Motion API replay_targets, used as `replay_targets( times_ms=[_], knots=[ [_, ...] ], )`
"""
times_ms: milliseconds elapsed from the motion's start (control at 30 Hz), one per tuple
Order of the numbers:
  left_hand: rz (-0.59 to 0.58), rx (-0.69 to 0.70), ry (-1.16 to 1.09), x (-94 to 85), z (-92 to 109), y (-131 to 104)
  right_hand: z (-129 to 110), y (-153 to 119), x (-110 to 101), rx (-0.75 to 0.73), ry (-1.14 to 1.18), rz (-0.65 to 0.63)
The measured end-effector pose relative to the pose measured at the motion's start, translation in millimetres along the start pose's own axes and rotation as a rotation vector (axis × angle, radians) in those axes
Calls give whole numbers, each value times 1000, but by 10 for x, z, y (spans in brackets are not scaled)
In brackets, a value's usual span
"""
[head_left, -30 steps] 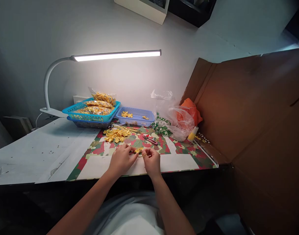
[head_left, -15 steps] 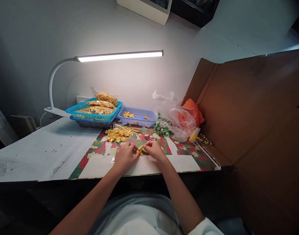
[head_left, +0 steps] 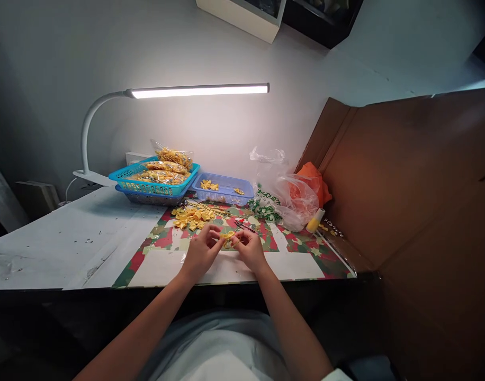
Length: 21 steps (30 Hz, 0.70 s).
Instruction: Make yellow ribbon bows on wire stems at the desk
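Between my hands, just above the table, is a small yellow ribbon bow with a thin gold cord looped under it. My left hand pinches the bow's left side between thumb and fingers. From the right, my right hand is closed on the gold cord near the bow; the exact grip is too small to make out. Dark tweezers lie just beyond my right fingers. Past my left hand lies a pile of yellow ribbon bows, with a bunch of thin gold cords behind it.
Stacked baskets with bagged yellow pieces stand back left, beside a purple basket holding a few bows. Plastic bags and a yellow-and-white bottle are right. A lamp hangs above; a cardboard sheet walls the right side.
Both hands have lifted slightly, and the bow now shows more openly between the fingertips with its cord looped below. The whole view has shifted a little.
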<state>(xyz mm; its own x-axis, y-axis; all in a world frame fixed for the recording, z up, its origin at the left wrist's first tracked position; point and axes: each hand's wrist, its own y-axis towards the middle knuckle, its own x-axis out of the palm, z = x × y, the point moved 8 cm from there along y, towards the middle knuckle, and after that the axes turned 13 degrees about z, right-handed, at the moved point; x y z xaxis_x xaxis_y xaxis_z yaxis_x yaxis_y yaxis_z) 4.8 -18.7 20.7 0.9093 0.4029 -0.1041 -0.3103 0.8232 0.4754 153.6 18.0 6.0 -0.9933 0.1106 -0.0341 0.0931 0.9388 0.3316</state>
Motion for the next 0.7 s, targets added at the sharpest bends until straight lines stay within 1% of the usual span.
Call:
replay_targets(
  times_ms=[100,267,433,567,700],
  knots=[
    [24,102,2,-27,130,-15,-41,-13,-2,-5,55,27],
    [-22,230,1,-1,284,-46,-69,-18,9,30,143,27],
    [68,353,29,-59,362,-55,-55,-24,48,119,229,-22],
    [109,468,36,-80,417,-84,-35,-29,39,170,265,-21],
    [119,531,41,-81,451,-104,-48,-41,36,190,288,-34]
  ],
)
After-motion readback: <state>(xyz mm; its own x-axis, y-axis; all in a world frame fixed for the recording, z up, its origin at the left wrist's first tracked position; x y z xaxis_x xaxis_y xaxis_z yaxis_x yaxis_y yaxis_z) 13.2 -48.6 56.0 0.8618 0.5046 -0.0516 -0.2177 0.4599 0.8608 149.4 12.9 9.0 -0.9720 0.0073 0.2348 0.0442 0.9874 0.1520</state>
